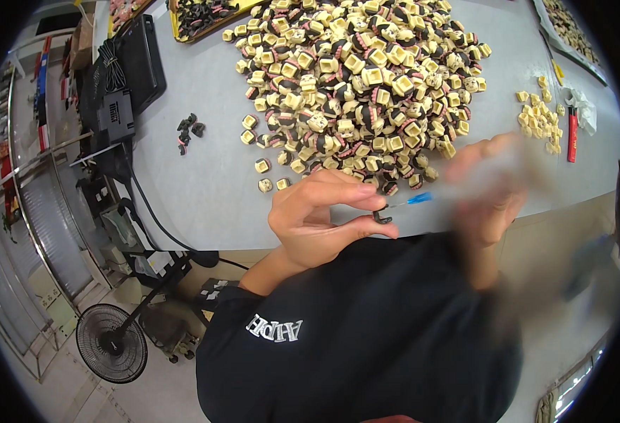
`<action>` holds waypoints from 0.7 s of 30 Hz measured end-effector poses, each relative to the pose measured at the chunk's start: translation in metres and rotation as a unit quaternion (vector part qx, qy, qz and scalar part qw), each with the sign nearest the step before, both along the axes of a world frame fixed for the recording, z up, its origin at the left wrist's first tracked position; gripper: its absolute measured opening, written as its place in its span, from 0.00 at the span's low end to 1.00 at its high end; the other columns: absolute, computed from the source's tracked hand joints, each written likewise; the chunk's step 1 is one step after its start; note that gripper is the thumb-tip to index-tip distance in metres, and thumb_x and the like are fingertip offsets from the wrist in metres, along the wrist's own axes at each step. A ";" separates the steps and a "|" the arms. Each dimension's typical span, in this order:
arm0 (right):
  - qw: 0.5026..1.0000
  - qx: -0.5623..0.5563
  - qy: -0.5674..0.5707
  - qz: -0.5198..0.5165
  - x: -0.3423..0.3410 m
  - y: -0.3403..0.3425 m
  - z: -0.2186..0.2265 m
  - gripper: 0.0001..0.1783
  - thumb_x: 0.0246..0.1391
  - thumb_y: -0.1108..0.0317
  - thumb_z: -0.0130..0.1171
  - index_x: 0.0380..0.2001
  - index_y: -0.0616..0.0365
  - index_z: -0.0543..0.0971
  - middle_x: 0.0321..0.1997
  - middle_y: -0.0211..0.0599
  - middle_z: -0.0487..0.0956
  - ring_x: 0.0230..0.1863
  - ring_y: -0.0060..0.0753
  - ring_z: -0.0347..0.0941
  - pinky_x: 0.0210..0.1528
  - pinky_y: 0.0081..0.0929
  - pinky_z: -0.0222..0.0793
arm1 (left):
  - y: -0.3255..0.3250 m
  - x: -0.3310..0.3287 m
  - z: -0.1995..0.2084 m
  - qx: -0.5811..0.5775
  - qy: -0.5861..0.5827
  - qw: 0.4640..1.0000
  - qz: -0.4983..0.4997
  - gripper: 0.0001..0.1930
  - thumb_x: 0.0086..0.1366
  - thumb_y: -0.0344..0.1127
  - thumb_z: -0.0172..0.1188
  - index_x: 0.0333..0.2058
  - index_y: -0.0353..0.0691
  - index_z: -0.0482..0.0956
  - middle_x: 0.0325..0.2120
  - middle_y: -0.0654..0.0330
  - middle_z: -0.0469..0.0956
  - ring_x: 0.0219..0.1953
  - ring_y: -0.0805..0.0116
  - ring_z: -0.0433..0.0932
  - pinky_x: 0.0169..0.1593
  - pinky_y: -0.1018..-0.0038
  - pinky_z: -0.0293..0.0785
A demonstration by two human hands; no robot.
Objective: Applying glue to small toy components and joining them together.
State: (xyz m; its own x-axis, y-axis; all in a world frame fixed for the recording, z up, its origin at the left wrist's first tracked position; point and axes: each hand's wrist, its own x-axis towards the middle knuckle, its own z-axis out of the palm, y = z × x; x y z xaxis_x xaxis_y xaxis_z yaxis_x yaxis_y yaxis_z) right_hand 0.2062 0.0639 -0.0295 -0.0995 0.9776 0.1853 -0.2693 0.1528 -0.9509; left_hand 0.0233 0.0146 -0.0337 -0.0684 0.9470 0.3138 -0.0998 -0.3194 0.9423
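Between the thumb and fingertips of my left hand (324, 211) is a small dark curved piece (382, 216). My right hand (490, 201), partly smeared by blur, is closed on a needle-tip applicator. The applicator's blue hub (420, 198) shows, with a thin needle pointing left at the dark piece; whether the tip touches it I cannot tell. Its pale body is lost in the blur. Just beyond both hands lies a big heap of small cream, black and pink moulded pieces (359, 84).
Small dark pieces (189, 132) lie on the grey table (204, 190) at left. At right are cream pieces (537, 116), a red-handled tool (572, 134) and a white crumpled tissue (583, 109). A yellow tray (236, 14) and a black device (144, 63) stand far left.
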 end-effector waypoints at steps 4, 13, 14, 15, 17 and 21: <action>0.993 -0.002 0.106 -0.050 0.021 0.004 0.006 0.21 0.55 0.52 0.49 0.37 0.62 0.61 0.29 0.51 0.76 0.15 0.20 0.65 0.18 0.12 0.61 | 0.004 0.006 -0.002 -0.003 -0.034 0.999 0.014 0.22 0.36 0.20 0.71 0.34 0.30 0.73 0.27 0.53 0.76 0.29 0.66 0.77 0.32 0.76 0.75; 0.940 0.166 -0.264 -0.140 0.087 0.023 0.005 0.18 0.43 0.79 0.60 0.38 0.62 0.66 0.34 0.48 0.76 0.33 0.32 0.75 0.39 0.21 0.70 | 0.007 0.010 0.002 -0.008 0.001 1.000 -0.006 0.24 0.37 0.19 0.70 0.35 0.32 0.71 0.26 0.55 0.74 0.29 0.66 0.75 0.33 0.75 0.74; 0.934 0.123 -0.311 -0.129 0.087 0.019 0.009 0.17 0.42 0.81 0.60 0.37 0.62 0.68 0.36 0.46 0.76 0.37 0.32 0.74 0.42 0.24 0.68 | 0.008 0.012 0.002 -0.006 0.005 1.000 -0.005 0.24 0.37 0.18 0.70 0.35 0.32 0.70 0.26 0.55 0.74 0.29 0.66 0.75 0.32 0.75 0.73; 0.924 0.077 -0.356 -0.118 0.086 0.015 0.012 0.17 0.41 0.82 0.60 0.36 0.62 0.70 0.38 0.44 0.75 0.42 0.31 0.72 0.46 0.26 0.66 | 0.008 0.013 0.002 -0.005 0.010 1.000 -0.004 0.24 0.37 0.18 0.69 0.35 0.32 0.70 0.26 0.55 0.74 0.29 0.66 0.74 0.32 0.75 0.73; 0.925 0.064 -0.354 -0.125 0.087 0.011 0.006 0.16 0.41 0.81 0.61 0.36 0.63 0.70 0.38 0.43 0.75 0.41 0.31 0.72 0.45 0.25 0.66 | 0.009 0.014 0.004 -0.002 0.013 1.000 -0.007 0.24 0.37 0.17 0.69 0.35 0.32 0.70 0.26 0.55 0.73 0.29 0.66 0.74 0.32 0.75 0.73; 0.928 0.053 -0.346 -0.131 0.095 0.009 0.002 0.16 0.41 0.79 0.61 0.36 0.63 0.71 0.39 0.40 0.75 0.40 0.31 0.72 0.43 0.24 0.66 | 0.007 0.012 0.007 -0.005 0.032 0.999 0.002 0.24 0.37 0.16 0.68 0.35 0.32 0.70 0.26 0.55 0.73 0.29 0.66 0.74 0.32 0.75 0.73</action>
State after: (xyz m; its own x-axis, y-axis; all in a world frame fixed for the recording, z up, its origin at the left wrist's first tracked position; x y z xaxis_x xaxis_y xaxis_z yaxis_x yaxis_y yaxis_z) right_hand 0.3010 0.0733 -0.0271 0.0083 0.9649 0.2626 0.4593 0.2296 -0.8581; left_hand 0.0353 0.0214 -0.0267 -0.0528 0.9501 0.3075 -0.0374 -0.3096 0.9501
